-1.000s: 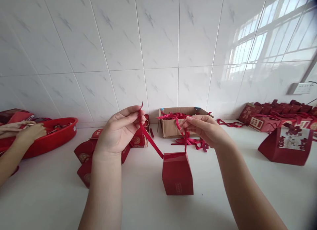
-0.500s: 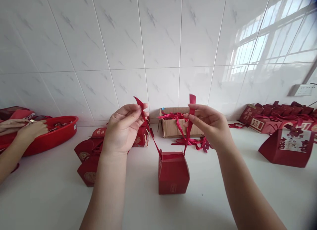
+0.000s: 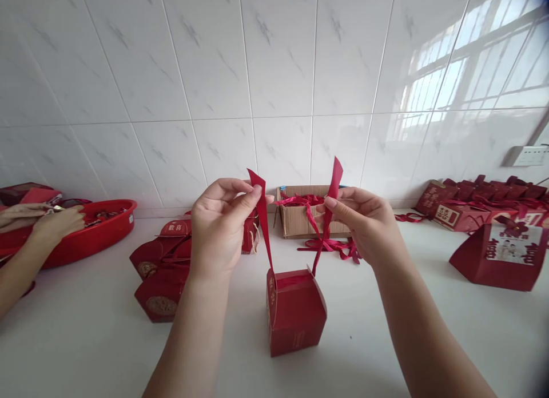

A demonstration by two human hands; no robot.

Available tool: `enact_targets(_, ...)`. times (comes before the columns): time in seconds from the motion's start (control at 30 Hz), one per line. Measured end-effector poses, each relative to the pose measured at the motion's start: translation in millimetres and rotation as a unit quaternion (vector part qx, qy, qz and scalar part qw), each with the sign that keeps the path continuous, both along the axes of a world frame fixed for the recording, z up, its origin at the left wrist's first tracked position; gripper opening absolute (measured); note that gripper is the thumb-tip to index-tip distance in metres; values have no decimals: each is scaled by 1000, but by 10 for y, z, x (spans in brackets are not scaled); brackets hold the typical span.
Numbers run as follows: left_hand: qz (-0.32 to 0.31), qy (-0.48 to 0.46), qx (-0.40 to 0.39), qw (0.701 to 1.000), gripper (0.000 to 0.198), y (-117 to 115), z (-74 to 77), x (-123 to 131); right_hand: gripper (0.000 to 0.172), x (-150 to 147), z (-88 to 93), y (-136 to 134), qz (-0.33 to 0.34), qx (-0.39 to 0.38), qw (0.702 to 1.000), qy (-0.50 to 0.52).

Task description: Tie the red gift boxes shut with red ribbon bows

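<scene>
A small red box [image 3: 298, 315] stands on the white table, turned slightly, with a red ribbon [image 3: 265, 232] coming up from its two top sides. My left hand [image 3: 227, 221] pinches the left ribbon end between thumb and fingers, above and left of the box. The right ribbon end is pinched in my right hand [image 3: 358, 218], above and right of the box. Both ribbon tips stick up past my fingers, and the two lengths run down to the box's upper edges.
Behind the box is a cardboard box [image 3: 295, 225] of red ribbons. More red boxes [image 3: 160, 295] stand at left, others [image 3: 497, 261] at right. Another person's hands [image 3: 55, 223] are over a red basin [image 3: 100, 238] at far left. A tiled wall rises behind.
The red box has turned and shifted slightly toward me. My left hand has moved right, closer to my right hand, and the left ribbon is straighter. The right ribbon's tip stands higher.
</scene>
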State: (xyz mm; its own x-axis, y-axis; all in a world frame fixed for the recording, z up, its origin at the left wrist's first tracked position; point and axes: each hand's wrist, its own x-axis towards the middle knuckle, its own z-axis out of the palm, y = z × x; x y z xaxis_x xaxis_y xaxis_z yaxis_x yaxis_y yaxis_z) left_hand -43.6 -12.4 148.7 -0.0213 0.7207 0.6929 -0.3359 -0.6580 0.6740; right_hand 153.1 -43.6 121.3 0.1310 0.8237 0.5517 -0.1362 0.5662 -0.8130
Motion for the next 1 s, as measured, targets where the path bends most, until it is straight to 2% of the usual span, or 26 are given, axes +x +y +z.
enact_targets(0.4, 32, -15, 3, 999, 16, -77, 14, 23, 19, -40, 29, -77, -11, 11, 1000, -16)
enact_targets(0.67, 31, -23, 24, 999, 18, -29, -6, 36, 14, -131, -5, -79, 45, 16, 998, -38)
enact_targets(0.73, 41, 9, 27, 999, 24, -44, -16, 47, 14, -185, -16, -88, 53, 12, 998, -44)
enact_targets(0.83, 56, 84, 26, 995, 44, -94, -26, 66, 14, -265, -31, -94, 67, 7, 996, -64)
enact_targets(1.0, 40, 156, 14, 987, 63, -152, -26, 100, 11, -319, -53, -84, 118, 5, 991, -64)
